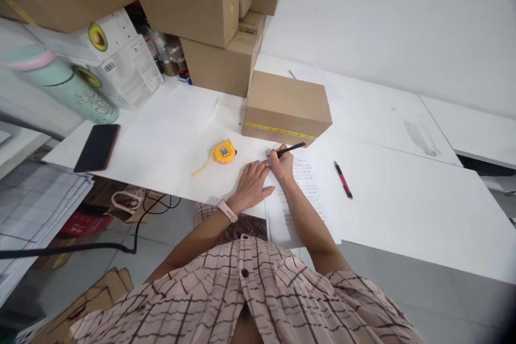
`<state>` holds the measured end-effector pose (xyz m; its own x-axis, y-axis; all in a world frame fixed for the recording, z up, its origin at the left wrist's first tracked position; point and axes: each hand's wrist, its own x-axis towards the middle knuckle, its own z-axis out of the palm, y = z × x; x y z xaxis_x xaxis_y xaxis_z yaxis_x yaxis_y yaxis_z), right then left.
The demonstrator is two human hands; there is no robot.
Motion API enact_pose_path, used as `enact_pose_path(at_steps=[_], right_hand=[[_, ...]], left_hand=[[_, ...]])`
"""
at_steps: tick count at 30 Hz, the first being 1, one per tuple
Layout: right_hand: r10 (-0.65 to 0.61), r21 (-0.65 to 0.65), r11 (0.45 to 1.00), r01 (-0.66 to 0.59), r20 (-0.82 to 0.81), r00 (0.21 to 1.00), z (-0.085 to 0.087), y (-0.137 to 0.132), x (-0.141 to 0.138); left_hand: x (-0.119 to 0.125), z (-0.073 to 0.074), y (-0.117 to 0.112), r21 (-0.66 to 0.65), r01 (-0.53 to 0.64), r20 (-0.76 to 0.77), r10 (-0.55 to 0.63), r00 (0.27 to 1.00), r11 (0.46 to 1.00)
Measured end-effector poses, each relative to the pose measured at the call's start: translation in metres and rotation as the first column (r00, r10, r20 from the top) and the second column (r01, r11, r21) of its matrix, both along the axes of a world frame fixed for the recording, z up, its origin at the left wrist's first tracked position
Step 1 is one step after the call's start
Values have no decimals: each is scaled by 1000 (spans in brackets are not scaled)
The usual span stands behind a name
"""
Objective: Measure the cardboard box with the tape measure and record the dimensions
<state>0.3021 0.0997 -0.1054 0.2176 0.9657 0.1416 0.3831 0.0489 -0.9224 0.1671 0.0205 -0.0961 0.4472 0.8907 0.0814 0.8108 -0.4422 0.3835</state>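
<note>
My right hand (pixel 282 165) is closed round a black pen (pixel 291 148), its tip on a printed paper sheet (pixel 300 196) that lies at the front edge of the white table (pixel 387 193). My left hand (pixel 252 185) rests flat with fingers spread on the table, touching the sheet's left edge; a watch is on that wrist. A yellow tape measure (pixel 223 151) with a bit of tape pulled out lies just left of the hands. A small cardboard box (pixel 286 107) with yellow tape stands right behind them.
A red-and-black pen (pixel 343 179) lies right of the sheet. A black phone (pixel 97 147) lies at the table's left end, beside a mint green bottle (pixel 60 83) and white cartons (pixel 121 62). Larger cardboard boxes (pixel 193 0) are stacked at the back. Cables and cardboard lie on the floor.
</note>
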Motion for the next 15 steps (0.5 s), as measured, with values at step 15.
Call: enact_pose_path(at_steps=[15], right_hand=[[24,-9,1000,-24,25,999,-5,2,2]], left_hand=[[0,0,0,0,4,16,-4,1000,1000]])
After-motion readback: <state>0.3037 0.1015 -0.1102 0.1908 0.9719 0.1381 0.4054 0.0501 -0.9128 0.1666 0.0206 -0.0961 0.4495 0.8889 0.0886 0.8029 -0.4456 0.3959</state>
